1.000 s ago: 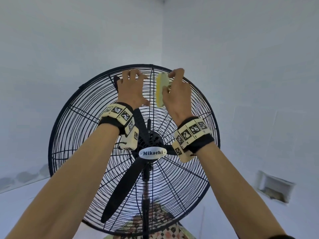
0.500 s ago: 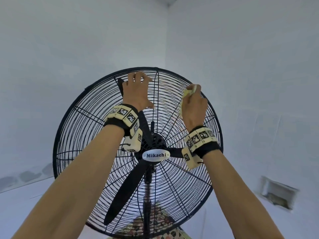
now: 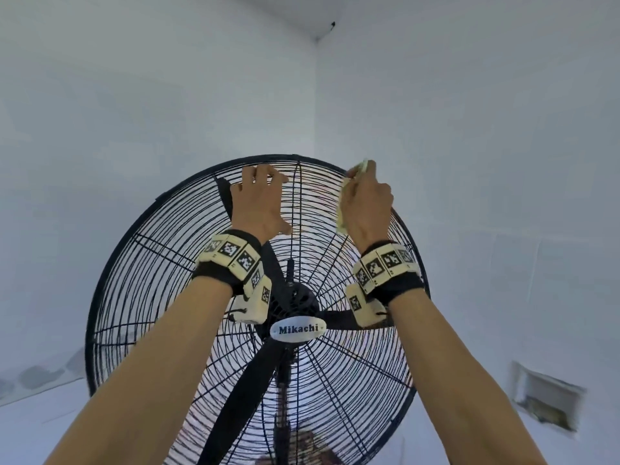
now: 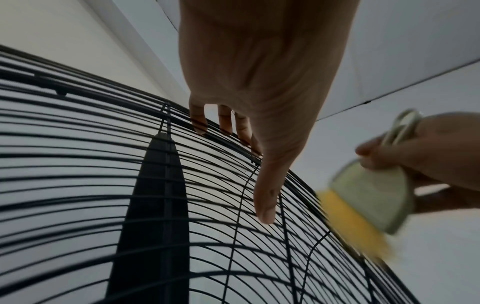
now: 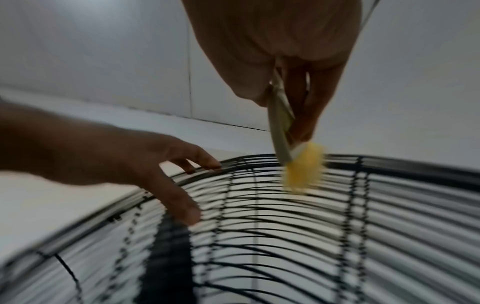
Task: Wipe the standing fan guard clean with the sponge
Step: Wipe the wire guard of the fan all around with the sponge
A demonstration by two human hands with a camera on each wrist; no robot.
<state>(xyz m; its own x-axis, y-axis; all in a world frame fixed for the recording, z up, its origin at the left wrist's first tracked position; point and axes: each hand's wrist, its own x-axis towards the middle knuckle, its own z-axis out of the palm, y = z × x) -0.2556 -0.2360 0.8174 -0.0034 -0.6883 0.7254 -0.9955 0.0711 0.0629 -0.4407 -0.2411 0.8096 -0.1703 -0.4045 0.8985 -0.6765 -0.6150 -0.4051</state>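
Upper centre of frame: left hand [image 3: 258, 199], fingers spread and relaxed, rests on the fan guard [image 3: 161, 297] rim, likely to steady it. Right hand [image 3: 367, 203], grip clamped on the sponge [image 4: 363, 203], presses it against the upper-right rim.

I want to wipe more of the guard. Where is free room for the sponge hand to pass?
Free: the guard left of the left hand, and its whole lower half below the wrists. Crowded: the top rim, where the left hand and the right hand with the sponge sit close.
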